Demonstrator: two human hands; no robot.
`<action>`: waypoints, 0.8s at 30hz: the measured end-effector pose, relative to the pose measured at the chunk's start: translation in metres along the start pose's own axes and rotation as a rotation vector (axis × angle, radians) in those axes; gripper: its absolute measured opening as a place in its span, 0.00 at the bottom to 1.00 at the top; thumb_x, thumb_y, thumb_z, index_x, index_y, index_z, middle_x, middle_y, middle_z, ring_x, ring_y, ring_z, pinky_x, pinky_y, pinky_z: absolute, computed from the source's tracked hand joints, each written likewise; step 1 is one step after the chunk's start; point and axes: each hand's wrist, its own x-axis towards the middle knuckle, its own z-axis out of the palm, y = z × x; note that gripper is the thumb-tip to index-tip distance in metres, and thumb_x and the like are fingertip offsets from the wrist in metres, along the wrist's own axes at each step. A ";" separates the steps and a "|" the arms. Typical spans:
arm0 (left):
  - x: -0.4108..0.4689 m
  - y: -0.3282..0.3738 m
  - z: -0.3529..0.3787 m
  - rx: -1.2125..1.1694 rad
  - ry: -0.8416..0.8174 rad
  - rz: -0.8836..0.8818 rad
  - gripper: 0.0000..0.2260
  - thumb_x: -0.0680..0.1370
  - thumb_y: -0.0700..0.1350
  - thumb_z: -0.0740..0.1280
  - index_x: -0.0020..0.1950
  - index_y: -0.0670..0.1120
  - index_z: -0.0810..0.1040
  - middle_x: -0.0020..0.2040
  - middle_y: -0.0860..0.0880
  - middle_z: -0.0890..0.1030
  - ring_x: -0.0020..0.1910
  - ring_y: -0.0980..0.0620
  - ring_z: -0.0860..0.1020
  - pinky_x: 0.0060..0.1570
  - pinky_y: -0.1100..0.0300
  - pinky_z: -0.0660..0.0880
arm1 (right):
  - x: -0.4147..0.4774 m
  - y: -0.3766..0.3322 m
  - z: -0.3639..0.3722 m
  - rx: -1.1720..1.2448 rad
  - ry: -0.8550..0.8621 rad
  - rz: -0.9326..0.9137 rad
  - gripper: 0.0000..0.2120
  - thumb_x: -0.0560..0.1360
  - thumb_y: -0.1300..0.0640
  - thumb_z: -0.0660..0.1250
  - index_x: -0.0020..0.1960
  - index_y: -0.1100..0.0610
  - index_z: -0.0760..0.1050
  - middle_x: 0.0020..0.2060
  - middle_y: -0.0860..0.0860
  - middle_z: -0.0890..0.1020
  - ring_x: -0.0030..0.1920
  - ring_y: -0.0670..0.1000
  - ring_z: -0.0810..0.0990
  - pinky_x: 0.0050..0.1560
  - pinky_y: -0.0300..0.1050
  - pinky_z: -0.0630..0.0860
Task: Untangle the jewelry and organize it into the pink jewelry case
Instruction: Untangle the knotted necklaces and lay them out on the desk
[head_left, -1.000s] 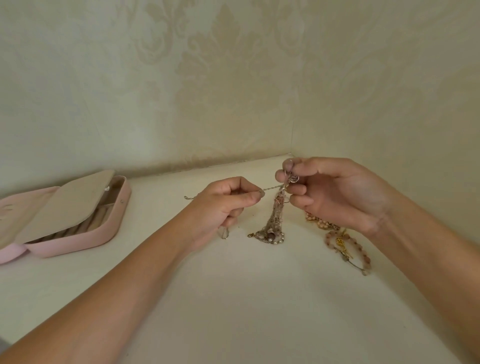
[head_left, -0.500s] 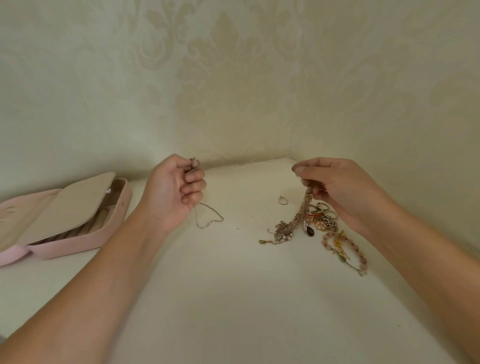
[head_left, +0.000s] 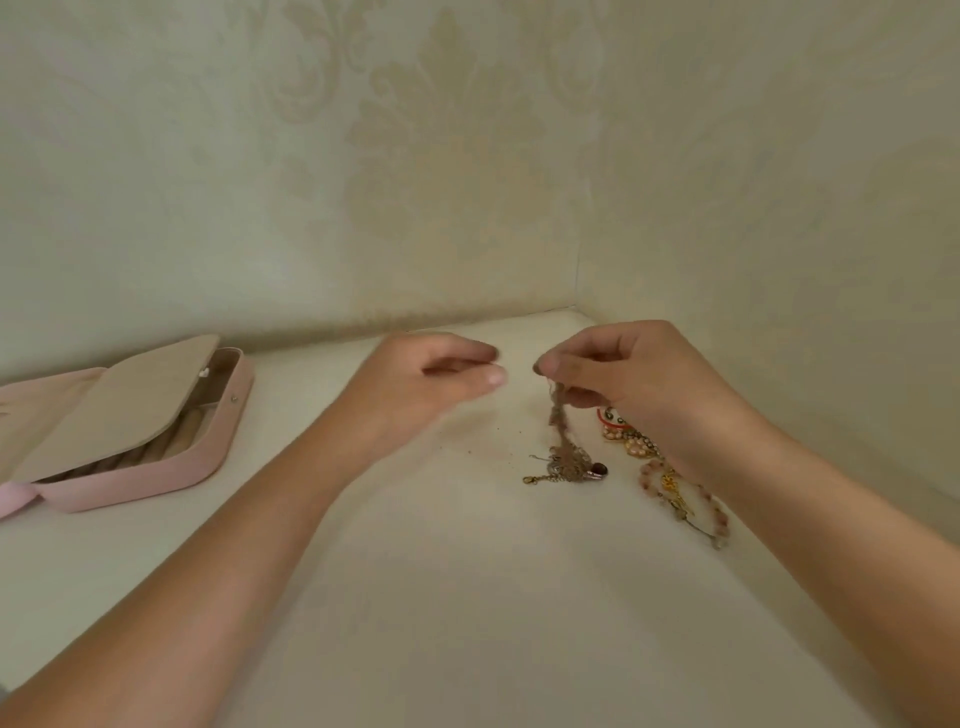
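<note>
Pink jewelry case (head_left: 156, 480) lies open at the left edge of the frame, on the white tabletop (head_left: 467, 597). A beige inner flap (head_left: 114, 410) rests tilted over its compartments, and some padded rolls (head_left: 171, 448) show under the edge of the flap.

Right of centre, the right hand (head_left: 639, 384) pinches the top of a tangled chain bundle (head_left: 560, 426) between thumb and forefinger, with the other fingers curled below. The bundle hangs down from the fingertips, and its lower end rests on the tabletop, where a dark red stone (head_left: 600, 469) and a small gold clasp (head_left: 530, 479) spread out.

The left hand (head_left: 431, 384) is just beside the right one, apart from the bundle. It is blurred; its fingers reach nearly straight toward the right hand, with the thumb under them and a small gap between.

A heap of gold and pearl pieces (head_left: 631, 440) lies partly under the right hand. A pink bead bracelet (head_left: 719, 512) lies near it, lower right. Cream patterned wallpaper (head_left: 467, 156) fills the upper frame.
</note>
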 end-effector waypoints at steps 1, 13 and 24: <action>-0.004 0.004 0.010 -0.095 -0.096 0.033 0.14 0.70 0.48 0.73 0.55 0.47 0.82 0.49 0.53 0.85 0.48 0.62 0.81 0.47 0.73 0.73 | -0.001 0.000 0.002 0.018 -0.014 -0.016 0.04 0.73 0.60 0.72 0.44 0.60 0.83 0.37 0.55 0.84 0.34 0.46 0.79 0.38 0.34 0.76; -0.006 0.003 0.029 -0.342 0.053 0.058 0.03 0.74 0.44 0.71 0.44 0.46 0.85 0.45 0.48 0.85 0.50 0.49 0.82 0.60 0.51 0.75 | -0.001 -0.002 0.003 0.318 -0.141 0.110 0.07 0.77 0.57 0.65 0.43 0.60 0.76 0.40 0.52 0.81 0.46 0.50 0.81 0.56 0.45 0.79; -0.008 0.008 0.025 -0.462 -0.053 0.003 0.05 0.73 0.45 0.70 0.43 0.43 0.82 0.34 0.48 0.82 0.32 0.53 0.80 0.42 0.59 0.80 | 0.001 -0.003 -0.002 0.593 -0.250 0.114 0.07 0.72 0.53 0.64 0.38 0.55 0.77 0.38 0.49 0.81 0.42 0.47 0.80 0.55 0.43 0.77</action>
